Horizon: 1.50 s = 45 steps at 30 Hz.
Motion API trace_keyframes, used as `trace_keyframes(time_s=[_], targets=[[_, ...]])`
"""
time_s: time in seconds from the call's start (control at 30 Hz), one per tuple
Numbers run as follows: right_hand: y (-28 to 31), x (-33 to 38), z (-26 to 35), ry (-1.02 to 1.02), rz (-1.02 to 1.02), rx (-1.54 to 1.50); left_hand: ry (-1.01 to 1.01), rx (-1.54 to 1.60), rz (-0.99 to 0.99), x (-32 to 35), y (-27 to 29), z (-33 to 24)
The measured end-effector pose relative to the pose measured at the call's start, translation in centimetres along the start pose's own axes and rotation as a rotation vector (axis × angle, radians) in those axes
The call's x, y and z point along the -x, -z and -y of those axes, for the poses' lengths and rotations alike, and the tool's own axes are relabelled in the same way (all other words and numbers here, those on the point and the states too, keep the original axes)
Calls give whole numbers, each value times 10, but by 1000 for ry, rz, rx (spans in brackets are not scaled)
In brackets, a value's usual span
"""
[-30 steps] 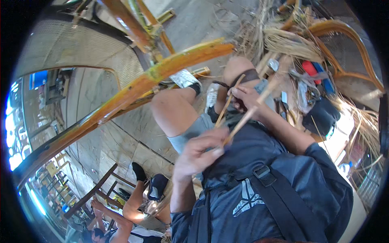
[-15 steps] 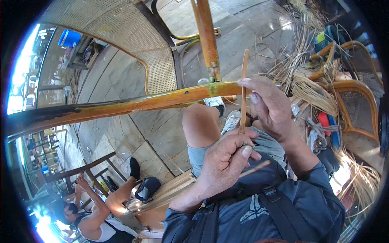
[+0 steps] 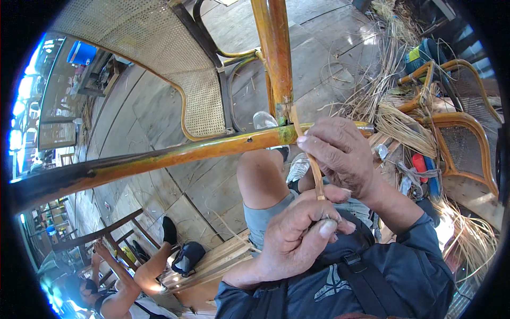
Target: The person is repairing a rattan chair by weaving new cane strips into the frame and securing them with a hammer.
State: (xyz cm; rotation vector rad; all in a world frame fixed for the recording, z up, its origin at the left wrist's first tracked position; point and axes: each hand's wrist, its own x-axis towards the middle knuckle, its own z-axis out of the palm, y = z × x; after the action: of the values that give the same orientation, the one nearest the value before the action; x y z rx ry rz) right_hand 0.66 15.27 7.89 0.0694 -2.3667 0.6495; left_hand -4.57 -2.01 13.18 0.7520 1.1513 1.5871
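— What sort of room is this?

— A workshop with a grey stone-slab floor (image 3: 159, 111). Loose rattan strands (image 3: 409, 127) lie heaped at the upper right of the frame, beside cane-backed chairs (image 3: 462, 133). At the lower left another person (image 3: 122, 287) sits on the floor.

— Any containers?

— Only a blue bin (image 3: 81, 53) at the upper left (too small to see what it holds).

— And the hands?

— The left hand (image 3: 297, 239), at lower centre, has its fingers curled tight around the lower end of a thin cane strip (image 3: 314, 170). The right hand (image 3: 342, 157), just above it, pinches the strip higher up between thumb and fingers. The strip runs up to the joint of an orange-varnished chair frame (image 3: 212, 149), which crosses the middle of the frame.
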Motion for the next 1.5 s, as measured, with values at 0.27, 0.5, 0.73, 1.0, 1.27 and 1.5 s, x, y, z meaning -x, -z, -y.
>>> trace_keyframes(time_s=[0.27,0.5,0.73,1.0,1.27,1.5], targets=[[-3,-8,-1,-76,22,30,-44,187,-129,-9,-5,5],[-11,-7,-9,-111,10,70,-17,188,-177,-18,-5,7],[-12,-7,-6,-197,19,34,-32,-131,-201,-19,1,5],[-7,-8,-7,-226,41,32,-363,-671,-760,-28,56,-13],[-8,-10,-9,-211,60,31,-257,-921,-608,-78,82,-21],[-8,-13,-12,-177,104,67,-69,-1011,-209,-108,86,-37]])
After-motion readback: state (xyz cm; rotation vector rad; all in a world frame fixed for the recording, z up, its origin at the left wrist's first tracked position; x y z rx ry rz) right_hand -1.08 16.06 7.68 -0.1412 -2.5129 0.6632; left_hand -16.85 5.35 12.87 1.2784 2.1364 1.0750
